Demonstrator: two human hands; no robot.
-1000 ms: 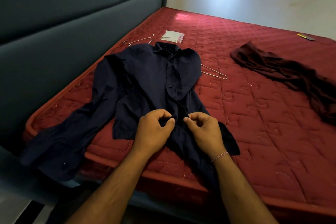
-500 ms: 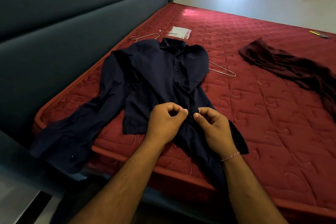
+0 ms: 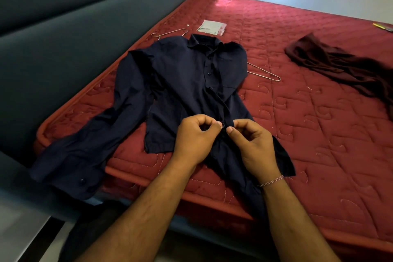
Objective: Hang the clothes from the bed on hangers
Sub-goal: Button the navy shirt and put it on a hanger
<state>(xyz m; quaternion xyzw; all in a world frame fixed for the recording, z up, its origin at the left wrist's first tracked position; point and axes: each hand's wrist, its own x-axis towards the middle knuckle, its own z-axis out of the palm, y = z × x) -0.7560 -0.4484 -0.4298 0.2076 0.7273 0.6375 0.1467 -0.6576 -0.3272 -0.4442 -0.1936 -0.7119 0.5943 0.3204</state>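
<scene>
Navy cotton-looking shirt (image 3: 180,83), placket pinched by both hands (image 3: 225,140), apparently buttoning.

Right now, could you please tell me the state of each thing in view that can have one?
navy shirt: flat on the bed, upper buttons done
left hand: pinches the shirt's placket
right hand: pinches the placket opposite
wire hanger: partly under the shirt
maroon garment: crumpled, unhung
second hanger: lying unused

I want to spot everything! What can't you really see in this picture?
Head view only:
- Wire hanger: mostly under the navy shirt.
- Maroon garment: cut off by the right edge.
- Button between left hand and right hand: too small and dark.
- Yellow item: cut off, unclear.
</scene>
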